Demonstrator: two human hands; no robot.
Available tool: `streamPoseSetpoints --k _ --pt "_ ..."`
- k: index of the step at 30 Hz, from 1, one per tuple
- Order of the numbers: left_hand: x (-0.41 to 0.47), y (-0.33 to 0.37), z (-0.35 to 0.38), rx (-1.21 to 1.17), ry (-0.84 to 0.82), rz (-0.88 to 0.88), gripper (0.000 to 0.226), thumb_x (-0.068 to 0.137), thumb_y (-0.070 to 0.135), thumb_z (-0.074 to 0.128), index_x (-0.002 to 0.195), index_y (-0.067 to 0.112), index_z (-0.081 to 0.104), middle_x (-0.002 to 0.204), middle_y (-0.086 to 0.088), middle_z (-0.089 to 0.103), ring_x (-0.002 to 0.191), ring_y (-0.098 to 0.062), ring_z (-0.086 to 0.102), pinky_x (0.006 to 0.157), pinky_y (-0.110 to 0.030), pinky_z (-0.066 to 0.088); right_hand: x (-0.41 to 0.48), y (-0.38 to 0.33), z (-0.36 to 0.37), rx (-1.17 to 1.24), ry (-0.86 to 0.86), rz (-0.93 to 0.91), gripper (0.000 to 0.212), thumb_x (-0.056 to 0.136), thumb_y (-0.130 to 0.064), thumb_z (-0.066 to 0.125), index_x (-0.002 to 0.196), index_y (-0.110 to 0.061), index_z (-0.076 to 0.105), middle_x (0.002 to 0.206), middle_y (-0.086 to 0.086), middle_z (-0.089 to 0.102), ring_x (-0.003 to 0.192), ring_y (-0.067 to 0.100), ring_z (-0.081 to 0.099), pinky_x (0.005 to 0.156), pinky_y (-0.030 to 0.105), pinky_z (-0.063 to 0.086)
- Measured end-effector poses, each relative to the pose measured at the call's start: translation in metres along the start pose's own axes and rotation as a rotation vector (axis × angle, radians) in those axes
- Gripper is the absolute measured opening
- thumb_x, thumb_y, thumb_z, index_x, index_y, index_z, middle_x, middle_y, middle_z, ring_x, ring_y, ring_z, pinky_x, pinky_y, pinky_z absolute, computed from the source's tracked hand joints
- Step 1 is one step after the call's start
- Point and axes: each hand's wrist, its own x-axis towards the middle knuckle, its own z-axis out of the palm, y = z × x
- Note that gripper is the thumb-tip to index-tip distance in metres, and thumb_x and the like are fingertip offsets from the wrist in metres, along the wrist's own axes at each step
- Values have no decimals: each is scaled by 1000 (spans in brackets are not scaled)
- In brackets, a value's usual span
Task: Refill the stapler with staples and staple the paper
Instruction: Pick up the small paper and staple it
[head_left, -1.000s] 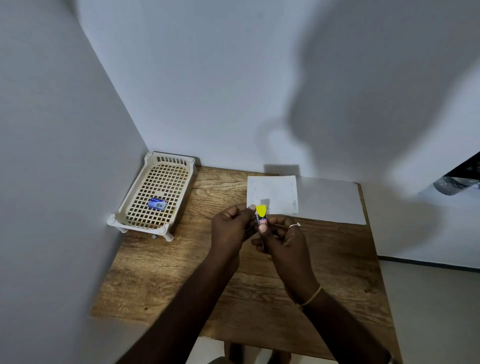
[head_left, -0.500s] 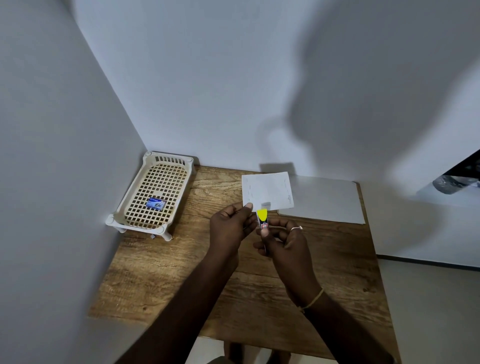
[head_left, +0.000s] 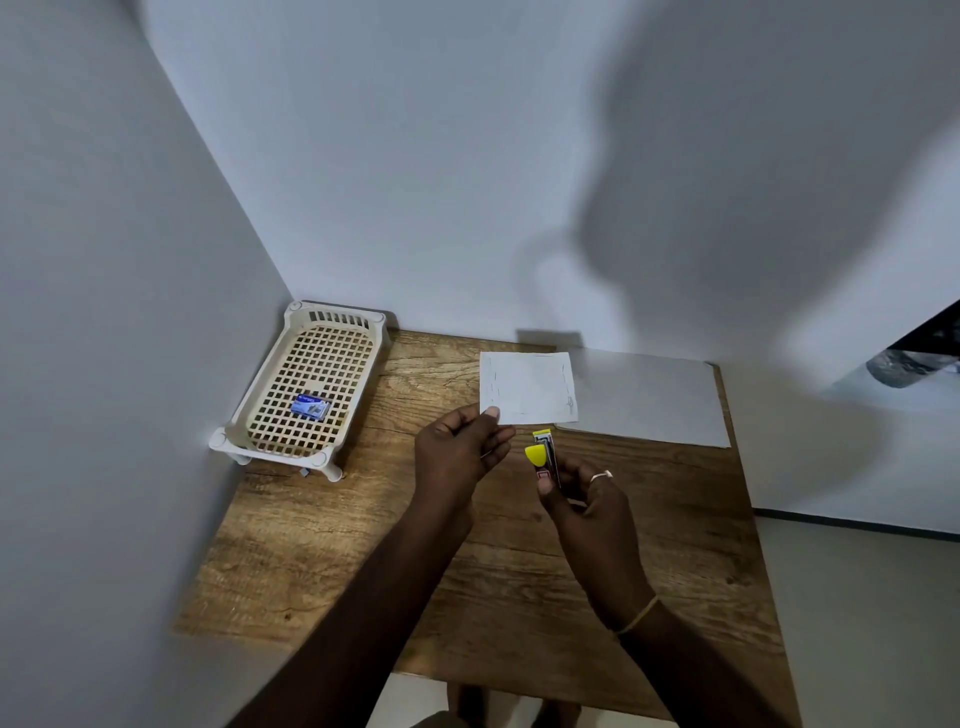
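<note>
My left hand (head_left: 460, 449) pinches the lower left corner of a small white folded paper (head_left: 527, 387) and holds it up above the wooden table (head_left: 363, 545). My right hand (head_left: 584, 501) grips a small yellow stapler (head_left: 543, 457), which points up and away from me. The stapler's tip sits just below the paper's bottom edge, apart from it. A small blue staple box (head_left: 310, 406) lies in the cream plastic basket (head_left: 249, 415) at the table's back left.
A larger white sheet (head_left: 649, 400) lies flat on the table at the back right, against the wall. Walls close in on the left and back. The floor drops off past the table's right and near edges.
The paper and the stapler have come apart: my left hand lifted the paper up and left, and my right hand drew the stapler down and right.
</note>
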Motion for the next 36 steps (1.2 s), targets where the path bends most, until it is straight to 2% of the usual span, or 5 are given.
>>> streamPoseSetpoints --k 6,14,22,28,36 --pt "2 -1 -3 1 -30 -22 20 89 5 71 108 -2 71 94 -15 78 90 -28 75 86 -40 61 8 3 -1 383 -75 192 27 96 -17 65 123 -13 66 104 10 76 96 24 73 82 43 62" --pt "8 -8 -8 8 -37 -26 20 88 6 72 108 1 72 99 -16 78 93 -28 75 84 -39 61 16 7 -2 683 -97 332 27 100 -5 55 127 -5 56 108 14 65 87 19 70 80 38 59" --pt "15 -17 -16 17 -10 -33 16 89 7 71 105 3 73 99 -16 78 90 -25 76 83 -37 62 9 41 -1 -66 27 41 32 91 -14 71 119 -26 62 109 -12 66 95 -3 64 70 8 48" --pt "18 -28 -23 18 11 -62 14 91 5 69 105 4 71 98 -13 78 87 -23 75 81 -35 62 9 72 -6 -664 -102 -85 41 84 -6 69 123 -19 65 116 -3 59 101 16 60 80 26 49" --pt "19 -56 -30 88 19 -140 17 92 7 69 108 2 69 99 -13 78 92 -24 75 84 -37 62 7 90 -3 -856 -175 -118 48 82 -8 72 127 -23 65 115 2 62 103 22 57 83 35 52"
